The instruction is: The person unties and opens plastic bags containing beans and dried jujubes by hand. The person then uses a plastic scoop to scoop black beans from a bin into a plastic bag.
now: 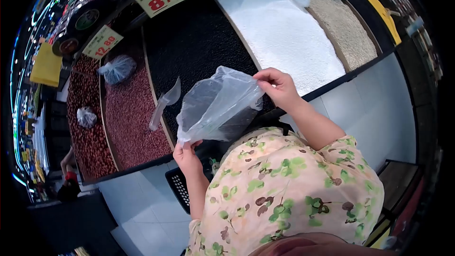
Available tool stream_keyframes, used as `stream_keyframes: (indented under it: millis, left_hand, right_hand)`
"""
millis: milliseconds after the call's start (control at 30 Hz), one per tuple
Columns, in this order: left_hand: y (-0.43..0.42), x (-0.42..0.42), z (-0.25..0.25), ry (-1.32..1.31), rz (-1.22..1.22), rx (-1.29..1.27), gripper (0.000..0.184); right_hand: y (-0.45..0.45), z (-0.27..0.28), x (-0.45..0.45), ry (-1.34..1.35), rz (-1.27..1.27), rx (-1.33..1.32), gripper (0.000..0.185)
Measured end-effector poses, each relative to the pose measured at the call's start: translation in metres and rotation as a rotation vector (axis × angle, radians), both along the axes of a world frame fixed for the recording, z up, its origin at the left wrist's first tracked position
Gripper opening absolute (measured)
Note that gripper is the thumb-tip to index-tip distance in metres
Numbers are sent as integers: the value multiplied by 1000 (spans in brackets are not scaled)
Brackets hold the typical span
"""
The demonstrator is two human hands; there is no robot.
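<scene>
While the left hand [188,160] and right hand [279,88] pinched opposite edges of the clear bag [215,104], it hung spread by the dark grains [192,35]; grasping the nearby scoop [167,100] would have needed one freed.

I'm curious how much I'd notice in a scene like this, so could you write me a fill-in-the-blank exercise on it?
The left hand and right hand hold a clear plastic ____. The transparent plastic scoop rests its handle on small beans coloured ____. Between the black grains and beige grains lies a heap coloured ____.

bag; reddish; white
</scene>
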State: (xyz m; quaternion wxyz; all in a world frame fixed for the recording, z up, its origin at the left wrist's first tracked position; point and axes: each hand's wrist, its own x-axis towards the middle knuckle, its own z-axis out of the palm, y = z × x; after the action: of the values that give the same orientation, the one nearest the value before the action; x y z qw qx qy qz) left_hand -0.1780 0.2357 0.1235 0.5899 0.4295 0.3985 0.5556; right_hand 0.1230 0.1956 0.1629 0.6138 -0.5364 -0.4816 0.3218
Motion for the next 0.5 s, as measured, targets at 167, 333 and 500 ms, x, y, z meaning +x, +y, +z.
stream_keyframes:
  millis: [167,333,500]
  left_hand:
    - [-6,-2,9,5,-24,-71,29]
    - [-17,-1,4,32,-89,-101,32]
    - [-31,6,7,30,-182,-81,27]
  right_hand:
    - [3,9,-3,-271,-112,93,25]
    - [-8,43,-20,-607,33,591,37]
    - [-6,53,-68,-741,491,483,44]
